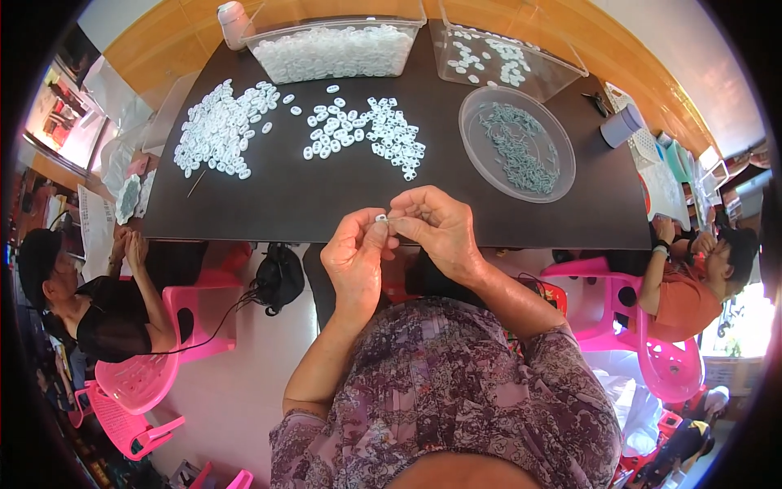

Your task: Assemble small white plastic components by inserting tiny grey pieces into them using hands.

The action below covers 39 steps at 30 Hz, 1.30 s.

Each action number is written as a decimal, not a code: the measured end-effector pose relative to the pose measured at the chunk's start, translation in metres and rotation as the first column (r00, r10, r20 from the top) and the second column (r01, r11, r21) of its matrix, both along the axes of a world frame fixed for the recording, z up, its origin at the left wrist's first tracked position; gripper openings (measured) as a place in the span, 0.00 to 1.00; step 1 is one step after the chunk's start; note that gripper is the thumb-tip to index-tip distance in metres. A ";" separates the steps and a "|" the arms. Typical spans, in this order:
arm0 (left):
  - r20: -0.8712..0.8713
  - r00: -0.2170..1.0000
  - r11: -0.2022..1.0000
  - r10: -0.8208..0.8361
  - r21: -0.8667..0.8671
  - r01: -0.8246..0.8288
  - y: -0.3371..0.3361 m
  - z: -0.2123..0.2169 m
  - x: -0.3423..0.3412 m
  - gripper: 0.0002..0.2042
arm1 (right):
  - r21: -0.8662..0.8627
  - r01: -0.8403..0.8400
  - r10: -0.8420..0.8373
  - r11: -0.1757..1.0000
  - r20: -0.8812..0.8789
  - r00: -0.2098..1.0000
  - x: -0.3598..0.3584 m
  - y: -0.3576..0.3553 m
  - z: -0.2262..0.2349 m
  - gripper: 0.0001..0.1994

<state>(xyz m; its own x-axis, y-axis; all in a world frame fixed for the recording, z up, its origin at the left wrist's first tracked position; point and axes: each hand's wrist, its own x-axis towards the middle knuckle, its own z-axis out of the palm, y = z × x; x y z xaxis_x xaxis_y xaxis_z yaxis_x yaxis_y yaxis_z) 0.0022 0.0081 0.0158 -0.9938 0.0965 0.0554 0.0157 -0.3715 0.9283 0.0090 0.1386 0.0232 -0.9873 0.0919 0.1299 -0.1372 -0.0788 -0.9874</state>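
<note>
Above the table's near edge, my left hand (356,253) pinches a small white plastic piece (381,218) between thumb and fingers. My right hand (437,234) meets it there, its thumb and index fingertip closed against the piece's right side. Whatever those right fingertips hold, if anything, is too small to make out. Beyond my hands lie a middle group of white oval pieces (334,130) with two holes and a cluster of white pieces of another shape (395,134). A larger heap of white ovals (216,134) spreads to the left.
A round clear tray (470,147) of small grey-green pins stands right. Two clear bins (334,79) (562,73) with white pieces stand at the back. A thin stick (195,183) lies left, a cup (621,126) right. People sit at both table ends on pink chairs (195,314).
</note>
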 end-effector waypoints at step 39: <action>0.006 0.999 0.997 0.041 0.070 -0.041 -0.008 -0.020 -0.004 0.07 | 0.482 0.075 0.086 0.873 -0.304 0.949 -0.020 -0.012 -0.010 0.02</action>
<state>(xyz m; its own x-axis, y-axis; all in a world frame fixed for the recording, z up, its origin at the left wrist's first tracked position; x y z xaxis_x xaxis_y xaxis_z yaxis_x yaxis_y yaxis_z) -0.0013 -0.0001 -0.0042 -0.9971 0.0515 0.0558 0.0279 -0.4344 0.9003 -0.0115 0.1266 0.0136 -0.8899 -0.0671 0.4512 -0.4392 0.3932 -0.8077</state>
